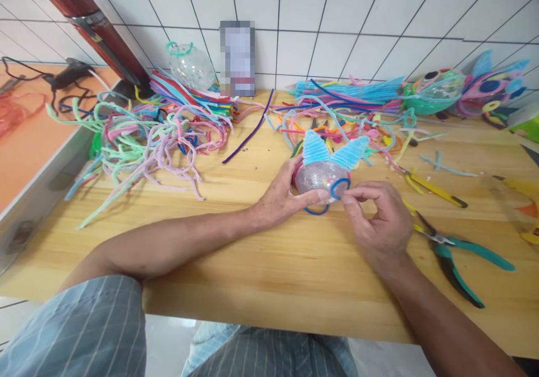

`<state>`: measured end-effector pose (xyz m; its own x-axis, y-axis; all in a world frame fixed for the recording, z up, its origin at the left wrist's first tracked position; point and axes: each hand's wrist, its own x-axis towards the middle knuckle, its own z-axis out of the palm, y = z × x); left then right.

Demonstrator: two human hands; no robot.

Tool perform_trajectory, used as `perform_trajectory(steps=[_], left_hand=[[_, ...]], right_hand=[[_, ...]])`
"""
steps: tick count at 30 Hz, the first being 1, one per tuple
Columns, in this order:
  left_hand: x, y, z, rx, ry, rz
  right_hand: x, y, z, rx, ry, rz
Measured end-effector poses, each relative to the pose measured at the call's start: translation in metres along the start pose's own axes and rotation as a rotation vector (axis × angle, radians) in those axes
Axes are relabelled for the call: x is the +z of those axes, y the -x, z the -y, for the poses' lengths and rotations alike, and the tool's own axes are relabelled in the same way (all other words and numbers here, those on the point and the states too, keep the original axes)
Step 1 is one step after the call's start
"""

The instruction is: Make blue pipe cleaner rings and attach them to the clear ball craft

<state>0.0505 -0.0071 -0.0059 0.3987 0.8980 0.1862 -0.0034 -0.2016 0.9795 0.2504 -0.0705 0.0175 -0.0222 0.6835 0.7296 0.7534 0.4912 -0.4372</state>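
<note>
My left hand [288, 189] is wrapped round a clear plastic ball [318, 176] with bits of colour inside. Two light-blue ears [332, 149] of pipe cleaner stand up from the top of the ball. A dark-blue pipe-cleaner ring [332, 190] lies against the right side of the ball, and my right hand [377, 214] pinches its edge between thumb and forefinger. Below the ball, another blue loop [316, 210] shows in part. The ball's far side is hidden from me.
Teal-handled pliers [442, 241] and a yellow cutter [438, 189] lie at the right. Tangled pipe cleaners [147, 146] cover the left; bundles [349, 93] line the back near a finished-looking ball [435, 90]. A phone [238, 57] and a red-brown flask [99, 34] stand by the wall.
</note>
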Motion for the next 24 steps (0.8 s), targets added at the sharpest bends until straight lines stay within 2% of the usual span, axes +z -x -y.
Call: perform_trajectory(steps=[4,8,15,24], left_hand=[[-0.0004,0.0004,-0.0011,-0.002,-0.026,-0.003],[0.0001,0.0004,-0.0009,-0.006,-0.008,0.007],[0.0007,-0.0003,0.0008,0.013,0.011,0.008],[0.0001,0.0003,-0.0001,0.056,-0.004,0.014]], right_hand=[[0.0002,0.0013,0.0016,0.069,-0.043,-0.027],[0.0002,0.0021,0.0031,0.065,-0.056,0.002],[-0.0002,0.0011,0.0021,-0.092,0.035,0.043],[-0.0082,0.0044,-0.0024,-0.292,0.273,0.081]])
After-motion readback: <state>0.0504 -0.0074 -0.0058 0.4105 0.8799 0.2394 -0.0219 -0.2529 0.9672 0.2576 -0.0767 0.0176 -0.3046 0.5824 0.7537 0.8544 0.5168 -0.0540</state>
